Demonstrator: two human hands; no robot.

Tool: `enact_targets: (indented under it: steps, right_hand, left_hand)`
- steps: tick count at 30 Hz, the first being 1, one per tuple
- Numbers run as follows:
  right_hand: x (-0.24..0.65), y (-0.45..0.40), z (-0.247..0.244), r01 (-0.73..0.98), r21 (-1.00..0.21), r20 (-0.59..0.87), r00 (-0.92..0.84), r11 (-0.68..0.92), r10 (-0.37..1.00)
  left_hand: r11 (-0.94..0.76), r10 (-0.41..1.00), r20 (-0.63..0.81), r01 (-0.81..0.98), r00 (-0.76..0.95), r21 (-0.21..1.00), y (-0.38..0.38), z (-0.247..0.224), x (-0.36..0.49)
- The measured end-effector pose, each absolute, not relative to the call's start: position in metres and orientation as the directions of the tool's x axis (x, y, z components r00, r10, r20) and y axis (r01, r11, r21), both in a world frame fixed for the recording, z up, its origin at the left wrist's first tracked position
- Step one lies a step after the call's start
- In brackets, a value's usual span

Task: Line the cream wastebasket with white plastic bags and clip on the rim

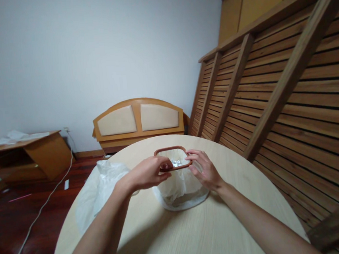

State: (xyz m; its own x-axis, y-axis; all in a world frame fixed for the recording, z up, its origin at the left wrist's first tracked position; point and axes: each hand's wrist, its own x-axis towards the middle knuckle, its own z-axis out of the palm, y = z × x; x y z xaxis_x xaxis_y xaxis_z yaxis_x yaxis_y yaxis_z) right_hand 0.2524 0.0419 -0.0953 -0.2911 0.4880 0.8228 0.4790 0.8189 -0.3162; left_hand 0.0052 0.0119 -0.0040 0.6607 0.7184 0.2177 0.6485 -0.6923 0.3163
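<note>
A whitish, translucent container or bag (178, 190) with a rounded base stands on the pale round table (227, 225). A brown rounded-rectangular frame (169, 148) rings its top opening, and something shiny shows inside. My left hand (151, 172) grips the left side of the frame, its fingers curled over the edge. On the right side, my right hand (203, 169) has its fingertips closed on the frame's corner, the thumb below the rim.
Crumpled translucent plastic (108, 180) lies at the table's left, partly behind my left forearm. Beyond stand a padded headboard (138, 120) and a low wooden desk (46, 155) with papers. Slatted wooden panels (274, 93) lean at the right. A cable (45, 205) crosses the floor.
</note>
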Motion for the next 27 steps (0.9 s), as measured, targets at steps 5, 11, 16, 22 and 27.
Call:
enact_targets:
  steps: [5, 11, 16, 22, 27]
  right_hand:
    - [0.247, 0.038, -0.094, 0.457, -0.28, 0.838, -0.313, 0.844, 0.447]
    - [0.24, 0.03, -0.091, 0.456, -0.252, 0.851, -0.317, 0.854, 0.42]
    - [0.236, 0.026, -0.087, 0.443, -0.25, 0.845, -0.334, 0.861, 0.417]
    - [0.235, 0.022, -0.079, 0.389, -0.244, 0.846, -0.362, 0.888, 0.391]
    - [0.234, 0.023, -0.08, 0.399, -0.249, 0.84, -0.365, 0.883, 0.401]
  left_hand:
    - [-0.719, 0.695, 0.307, 0.635, 0.651, 0.282, 0.009, -0.007, 0.016]
    - [-0.755, 0.653, 0.369, 0.608, 0.662, 0.245, 0.01, -0.015, 0.022]
    - [-0.784, 0.617, 0.374, 0.581, 0.693, 0.217, 0.011, -0.015, 0.018]
    - [-0.789, 0.609, 0.358, 0.587, 0.707, 0.182, 0.009, -0.015, 0.022]
    - [-0.781, 0.607, 0.365, 0.615, 0.706, 0.11, 0.008, -0.014, 0.022]
